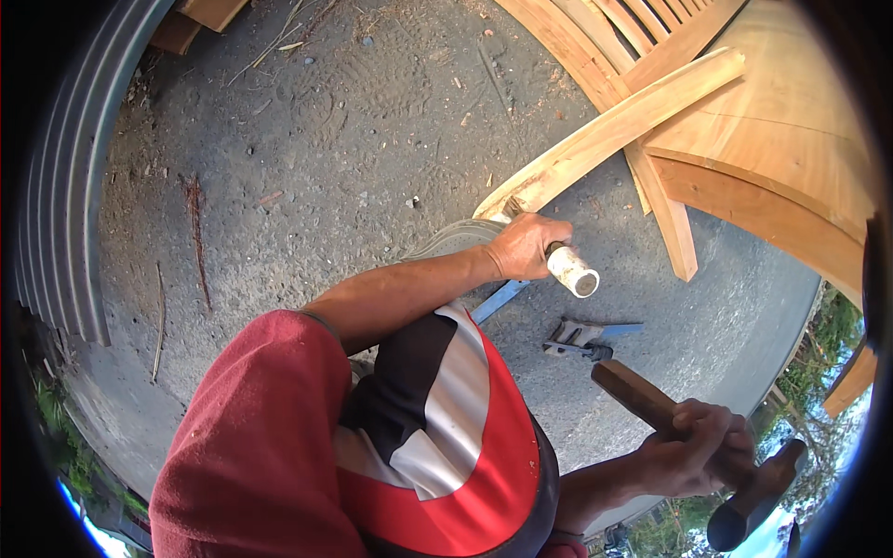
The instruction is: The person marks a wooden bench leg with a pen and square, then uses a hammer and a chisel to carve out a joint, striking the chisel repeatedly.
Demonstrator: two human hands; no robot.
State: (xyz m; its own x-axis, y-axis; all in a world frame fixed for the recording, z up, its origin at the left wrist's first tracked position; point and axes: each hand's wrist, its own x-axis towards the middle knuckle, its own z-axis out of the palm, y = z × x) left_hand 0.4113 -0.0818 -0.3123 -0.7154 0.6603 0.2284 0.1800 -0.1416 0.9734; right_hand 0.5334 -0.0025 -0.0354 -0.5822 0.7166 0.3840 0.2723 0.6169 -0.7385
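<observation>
My left hand [528, 247] is closed around a chisel, whose pale, worn round handle [573, 272] sticks out of the fist. The chisel's far end meets the near end of a long wooden plank [605, 138], though my fist hides much of the blade. Under that end of the plank is a grey shoe or sandal [454, 238], partly covered by my forearm. Lower right, my right hand [699, 452] grips a hammer [644, 398] by its wooden handle. The hammer's dark metal head [755, 498] points toward the lower right, apart from the chisel.
Joined wooden slats and a broad panel [767, 121] fill the upper right. A metal-and-blue tool [586, 337] lies on the ground, with a blue bar [499, 302] beside my knee. Corrugated metal sheeting [70, 186] stands at the left; wood pieces [212, 11] lie top left.
</observation>
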